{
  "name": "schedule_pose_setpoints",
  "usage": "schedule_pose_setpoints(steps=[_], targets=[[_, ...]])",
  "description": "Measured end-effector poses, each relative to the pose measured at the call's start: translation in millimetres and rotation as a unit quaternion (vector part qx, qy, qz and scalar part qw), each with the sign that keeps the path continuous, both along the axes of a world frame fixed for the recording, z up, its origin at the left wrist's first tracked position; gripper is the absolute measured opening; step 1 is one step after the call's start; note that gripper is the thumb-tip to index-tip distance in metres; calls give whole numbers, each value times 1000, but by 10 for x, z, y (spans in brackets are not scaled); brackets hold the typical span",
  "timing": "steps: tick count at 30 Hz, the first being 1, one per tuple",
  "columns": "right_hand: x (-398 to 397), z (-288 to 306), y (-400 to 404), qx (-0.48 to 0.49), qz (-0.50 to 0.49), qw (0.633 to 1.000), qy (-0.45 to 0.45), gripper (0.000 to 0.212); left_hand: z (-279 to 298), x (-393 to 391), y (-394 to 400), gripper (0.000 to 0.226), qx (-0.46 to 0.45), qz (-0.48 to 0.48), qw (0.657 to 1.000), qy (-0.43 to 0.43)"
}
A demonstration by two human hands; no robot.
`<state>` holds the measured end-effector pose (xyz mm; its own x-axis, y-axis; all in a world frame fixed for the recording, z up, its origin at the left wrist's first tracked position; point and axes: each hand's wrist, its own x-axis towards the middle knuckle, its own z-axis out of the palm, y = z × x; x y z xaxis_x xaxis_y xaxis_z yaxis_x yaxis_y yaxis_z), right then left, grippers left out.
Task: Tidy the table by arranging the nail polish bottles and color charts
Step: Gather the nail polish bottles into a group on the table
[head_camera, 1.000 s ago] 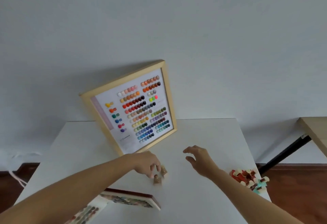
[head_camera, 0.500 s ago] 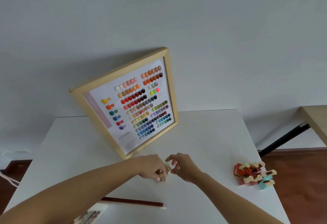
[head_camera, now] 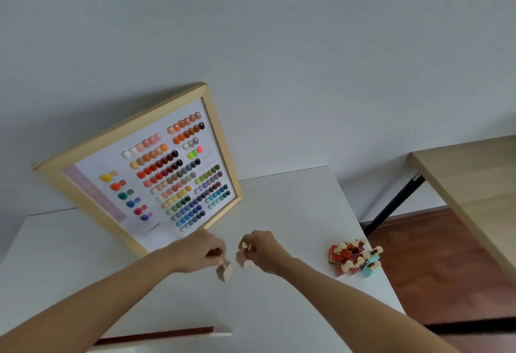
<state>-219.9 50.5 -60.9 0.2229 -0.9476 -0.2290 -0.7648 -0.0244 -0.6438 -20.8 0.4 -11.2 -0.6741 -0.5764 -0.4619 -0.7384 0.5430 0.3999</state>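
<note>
While hands (head_camera: 201,252) (head_camera: 262,249) pinch angular beige bottles (head_camera: 224,271).

Bottles split now | my left hand (head_camera: 201,252) lifts one beige bottle (head_camera: 224,271) | my right hand (head_camera: 261,249) takes the other bottle (head_camera: 240,258), pulling apart

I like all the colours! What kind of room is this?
Probably a nail salon or a home nail-art corner. A framed color chart of painted nail swatches leans on the wall, a cluster of nail polish bottles sits on the white table, and each hand holds a small beige bottle.
</note>
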Motion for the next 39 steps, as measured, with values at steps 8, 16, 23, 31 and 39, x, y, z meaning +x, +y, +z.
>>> schedule_pose_setpoints(steps=[8,16,23,31,39], targets=[[-1187,382,0,-44,-137,989,-18,12,213,-984,-17,11,-83,37,991,103],[-2238,444,229,-44,-216,975,29,14,161,-2033,56,13,-98,69,982,145],[-2698,294,418,-34,-220,972,72,18,-21,-2686,143,14,-80,66,988,115],[-2794,97,406,9,-185,977,109,21,-209,-3063,198,19,-65,33,995,65],[-2780,4,341,33,-94,980,170,27,-316,-3250,273,26,-69,-11,997,12]])
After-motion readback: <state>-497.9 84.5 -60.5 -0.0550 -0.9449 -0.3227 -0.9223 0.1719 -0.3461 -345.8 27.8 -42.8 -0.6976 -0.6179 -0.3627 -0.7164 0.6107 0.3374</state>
